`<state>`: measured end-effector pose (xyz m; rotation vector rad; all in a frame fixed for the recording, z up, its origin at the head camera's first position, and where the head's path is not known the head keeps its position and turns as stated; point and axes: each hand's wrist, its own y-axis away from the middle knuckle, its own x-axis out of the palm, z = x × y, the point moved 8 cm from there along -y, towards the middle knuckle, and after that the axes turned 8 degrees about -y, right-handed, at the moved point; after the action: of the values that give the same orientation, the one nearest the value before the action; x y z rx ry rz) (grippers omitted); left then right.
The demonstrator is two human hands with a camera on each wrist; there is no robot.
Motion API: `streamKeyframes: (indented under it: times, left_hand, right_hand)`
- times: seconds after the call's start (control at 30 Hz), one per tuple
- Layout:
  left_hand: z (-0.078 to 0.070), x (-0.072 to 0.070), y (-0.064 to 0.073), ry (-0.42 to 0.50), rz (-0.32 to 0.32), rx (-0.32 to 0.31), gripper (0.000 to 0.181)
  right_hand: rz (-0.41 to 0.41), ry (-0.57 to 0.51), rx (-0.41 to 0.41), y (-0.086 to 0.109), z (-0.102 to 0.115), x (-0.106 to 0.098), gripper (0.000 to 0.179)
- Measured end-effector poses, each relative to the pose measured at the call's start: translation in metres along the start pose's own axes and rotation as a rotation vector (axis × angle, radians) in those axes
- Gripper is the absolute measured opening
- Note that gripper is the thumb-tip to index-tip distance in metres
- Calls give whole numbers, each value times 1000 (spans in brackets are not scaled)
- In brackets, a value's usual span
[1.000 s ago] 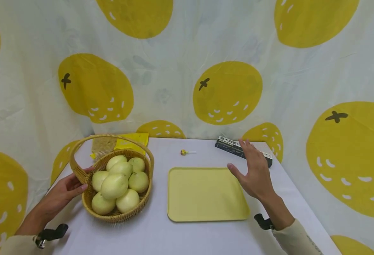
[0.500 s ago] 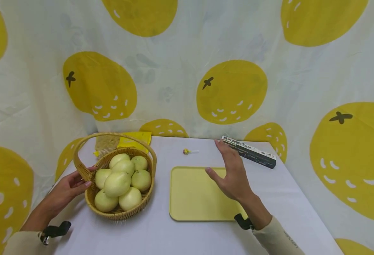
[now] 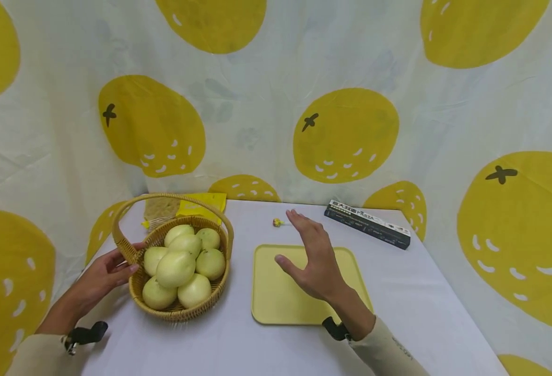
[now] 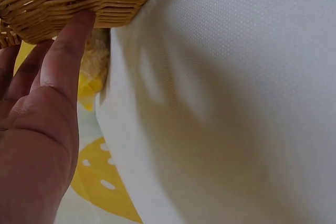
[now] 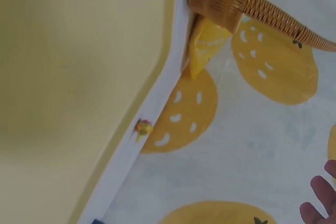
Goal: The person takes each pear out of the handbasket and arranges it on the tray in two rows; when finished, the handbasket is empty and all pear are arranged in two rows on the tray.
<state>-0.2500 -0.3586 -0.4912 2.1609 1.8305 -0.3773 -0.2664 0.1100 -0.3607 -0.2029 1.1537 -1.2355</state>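
My left hand (image 3: 104, 277) is at the left side of a wicker basket (image 3: 181, 313), by the foot of its arched handle (image 3: 120, 240). In the left wrist view its fairly straight fingers (image 4: 79, 24) touch the woven outer wall. Several round, pale yellow-green fruits (image 3: 175, 269) are piled in the basket. My right hand (image 3: 315, 261) hovers over the pale yellow tray (image 3: 271, 308), thumb spread from its extended fingers, holding nothing. Just beyond its fingertips lies a small lollipop (image 3: 278, 223), its stick partly hidden by the hand in the head view.
Behind the basket lies a yellow packet (image 3: 202, 201) with a tan, biscuit-like part showing. A long dark pasta box (image 3: 367, 224) rests at the back right of the white-covered table (image 3: 426, 313). A curtain (image 3: 252, 136) printed with big yellow fruits hangs behind.
My right hand has moved left, from near the pasta box to over the tray's middle, uncovering the box. The left hand stays at the basket. The head view has shifted slightly.
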Motion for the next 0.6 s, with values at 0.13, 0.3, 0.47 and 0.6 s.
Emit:
streamKeyframes:
  times: [0.13,0.3,0.47,0.6]
  left_hand:
    - [-1,0,1,1,3,3,60]
    - [3,-1,0,-23,-4,-31,66]
    - [3,-1,-1,-42,1,-56,71]
    - [2,-1,-1,-60,11,-48,69]
  right_hand:
    - [-1,-35,-54,-5,12,11,87]
    - [3,-75,-132,-12,30,29,85]
    - [14,-134,-180,-16,45,47,83]
    - [23,-170,-199,-18,55,60,82]
